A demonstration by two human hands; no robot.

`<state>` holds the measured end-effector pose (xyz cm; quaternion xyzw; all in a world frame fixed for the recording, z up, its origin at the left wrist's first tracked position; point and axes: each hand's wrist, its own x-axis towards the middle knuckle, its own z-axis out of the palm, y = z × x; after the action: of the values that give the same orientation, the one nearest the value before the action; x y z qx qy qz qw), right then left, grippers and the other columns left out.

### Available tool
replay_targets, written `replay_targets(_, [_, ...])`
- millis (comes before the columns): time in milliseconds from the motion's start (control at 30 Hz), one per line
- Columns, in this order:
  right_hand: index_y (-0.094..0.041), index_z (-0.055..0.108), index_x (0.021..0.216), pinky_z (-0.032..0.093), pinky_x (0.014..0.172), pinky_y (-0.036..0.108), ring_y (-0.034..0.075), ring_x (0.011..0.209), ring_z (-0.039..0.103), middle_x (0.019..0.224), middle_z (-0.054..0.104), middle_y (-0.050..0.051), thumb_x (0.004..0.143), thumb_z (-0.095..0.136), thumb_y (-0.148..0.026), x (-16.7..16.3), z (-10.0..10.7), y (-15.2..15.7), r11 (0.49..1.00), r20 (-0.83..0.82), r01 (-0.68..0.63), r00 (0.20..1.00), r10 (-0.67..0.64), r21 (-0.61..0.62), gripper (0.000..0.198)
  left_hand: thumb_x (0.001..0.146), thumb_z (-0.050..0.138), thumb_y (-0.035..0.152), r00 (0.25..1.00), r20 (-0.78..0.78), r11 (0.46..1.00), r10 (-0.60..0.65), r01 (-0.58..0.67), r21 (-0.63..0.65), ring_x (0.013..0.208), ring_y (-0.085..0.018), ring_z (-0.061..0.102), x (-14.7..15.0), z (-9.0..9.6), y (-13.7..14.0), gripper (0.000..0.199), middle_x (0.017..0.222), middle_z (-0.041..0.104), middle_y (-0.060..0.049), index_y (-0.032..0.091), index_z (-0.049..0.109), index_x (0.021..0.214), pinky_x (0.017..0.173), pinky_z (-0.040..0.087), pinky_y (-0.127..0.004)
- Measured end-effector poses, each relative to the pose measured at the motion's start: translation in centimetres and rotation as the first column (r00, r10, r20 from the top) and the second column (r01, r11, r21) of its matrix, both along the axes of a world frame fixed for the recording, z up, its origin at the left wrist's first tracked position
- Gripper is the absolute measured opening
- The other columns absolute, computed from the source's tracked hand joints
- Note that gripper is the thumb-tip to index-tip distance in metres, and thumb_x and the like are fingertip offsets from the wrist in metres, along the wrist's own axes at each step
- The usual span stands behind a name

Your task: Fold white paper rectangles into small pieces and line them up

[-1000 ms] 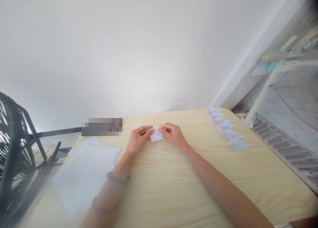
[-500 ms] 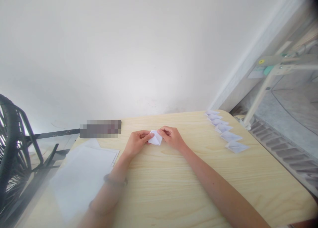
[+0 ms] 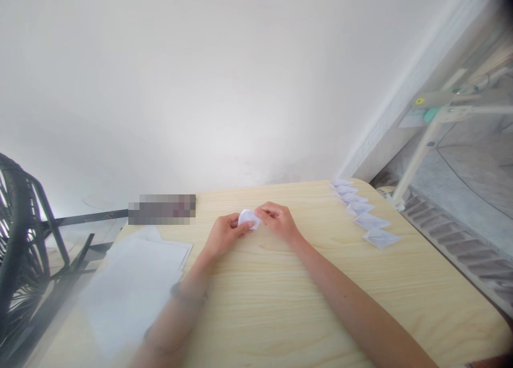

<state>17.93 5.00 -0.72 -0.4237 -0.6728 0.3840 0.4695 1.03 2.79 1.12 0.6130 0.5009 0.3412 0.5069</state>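
Observation:
Between my two hands, just above the far middle of the table, is a small piece of folded white paper [image 3: 247,216]. My left hand [image 3: 225,234] pinches it from the left, with the thumb lying across its lower front. At its right edge, my right hand [image 3: 278,221] grips it between thumb and fingertips. The paper's back and the tips of several fingers are hidden. To the right, several folded white paper shapes [image 3: 381,238] with pointed ends lie in a slanting row.
A stack of white paper sheets [image 3: 132,282] lies on the left of the wooden table [image 3: 256,314]. A blurred-out block [image 3: 162,210] covers something at the back left corner. A black woven chair [image 3: 16,240] stands left, a white metal frame [image 3: 419,159] right, a wall behind.
My left thumb has slid right and down across the folded paper, and the paper has turned slightly. The right hand keeps its grip almost in place.

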Motion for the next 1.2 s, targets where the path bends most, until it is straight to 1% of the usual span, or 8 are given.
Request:
replay_targets(100, [-0.017, 0.063, 0.071, 0.039, 0.052, 0.022, 0.010, 0.058, 0.050, 0.071, 0.061, 0.002, 0.075, 0.053, -0.036, 0.0, -0.1, 0.1, 1.000, 0.004, -0.010, 1.000, 0.010, -0.009, 0.022, 0.068, 0.059, 0.043, 1.000, 0.008, 1.000, -0.010, 0.010, -0.019, 0.067, -0.017, 0.059, -0.2, -0.1, 0.2, 0.037, 0.074, 0.067, -0.004, 0.011, 0.065, 0.085, 0.060, 0.044, -0.024])
replay_targets(267, [-0.017, 0.063, 0.074, 0.040, 0.054, 0.022, 0.010, 0.059, 0.050, 0.073, 0.062, 0.002, 0.074, 0.053, -0.037, 0.2, -0.2, 0.1, 0.998, 0.014, -0.020, 1.000, 0.021, -0.053, 0.022, 0.071, 0.056, 0.043, 0.992, 0.008, 0.992, -0.123, 0.123, -0.034, 0.070, -0.019, 0.060, -0.9, 0.1, 0.2, 0.034, 0.075, 0.068, -0.004, 0.013, 0.067, 0.081, 0.061, 0.046, -0.026])
replay_targets(433, [-0.017, 0.063, 0.075, 0.040, 0.057, 0.023, 0.011, 0.062, 0.052, 0.073, 0.063, 0.002, 0.076, 0.051, -0.037, 0.3, -0.2, 0.1, 0.997, 0.027, 0.001, 1.000, 0.001, -0.072, 0.024, 0.076, 0.050, 0.043, 0.975, 0.072, 0.975, -0.212, 0.216, -0.049, 0.081, -0.021, 0.061, -1.2, 0.4, 0.3, 0.036, 0.083, 0.068, -0.004, 0.015, 0.065, 0.093, 0.066, 0.047, -0.028])
replay_targets(733, [-0.016, 0.062, 0.072, 0.041, 0.057, 0.024, 0.013, 0.065, 0.054, 0.073, 0.063, 0.002, 0.075, 0.052, -0.036, 0.1, -0.2, 0.0, 0.998, 0.017, 0.008, 1.000, -0.007, -0.065, 0.023, 0.076, 0.049, 0.044, 0.974, 0.078, 0.974, -0.214, 0.219, -0.053, 0.079, -0.022, 0.062, -1.3, 0.0, 0.5, 0.036, 0.078, 0.067, -0.005, 0.014, 0.065, 0.090, 0.063, 0.047, -0.027])
replay_targets(900, [-0.016, 0.061, 0.070, 0.040, 0.056, 0.023, 0.012, 0.063, 0.053, 0.071, 0.061, 0.001, 0.074, 0.052, -0.034, 0.4, -0.1, 0.2, 0.997, 0.008, -0.025, 1.000, 0.025, -0.075, 0.020, 0.079, 0.046, 0.044, 0.972, 0.081, 0.974, -0.221, 0.225, -0.037, 0.077, -0.021, 0.061, -1.2, -0.2, 0.5, 0.037, 0.078, 0.067, -0.006, 0.013, 0.065, 0.088, 0.065, 0.048, -0.028])
replay_targets(967, [-0.017, 0.061, 0.070, 0.040, 0.056, 0.023, 0.011, 0.062, 0.052, 0.070, 0.061, 0.001, 0.073, 0.053, -0.035, 0.5, -0.1, 0.3, 0.996, 0.010, -0.043, 0.999, 0.044, -0.080, 0.020, 0.079, 0.046, 0.044, 0.977, 0.084, 0.979, -0.199, 0.202, -0.033, 0.076, -0.020, 0.061, -1.1, -0.2, 0.5, 0.037, 0.078, 0.067, -0.006, 0.013, 0.064, 0.088, 0.066, 0.048, -0.028])
replay_targets(1067, [-0.017, 0.060, 0.069, 0.039, 0.053, 0.022, 0.010, 0.058, 0.051, 0.068, 0.060, 0.000, 0.072, 0.055, -0.037, 0.5, -0.2, 0.2, 0.994, 0.020, -0.046, 0.999, 0.049, -0.099, 0.021, 0.078, 0.047, 0.045, 0.989, 0.087, 0.992, -0.118, 0.120, -0.023, 0.072, -0.018, 0.059, -1.0, -0.1, 0.5, 0.038, 0.079, 0.065, -0.005, 0.013, 0.062, 0.092, 0.063, 0.048, -0.027])
replay_targets(1200, [-0.016, 0.058, 0.065, 0.038, 0.052, 0.022, 0.010, 0.056, 0.049, 0.064, 0.058, 0.000, 0.072, 0.055, -0.038, 0.3, -0.1, -0.1, 0.997, 0.026, 0.027, 0.999, -0.025, -0.078, 0.023, 0.071, 0.057, 0.042, 0.995, 0.088, 0.999, -0.044, 0.046, -0.019, 0.072, -0.018, 0.059, -0.7, -0.1, 0.3, 0.038, 0.078, 0.064, -0.005, 0.013, 0.059, 0.095, 0.062, 0.048, -0.027])
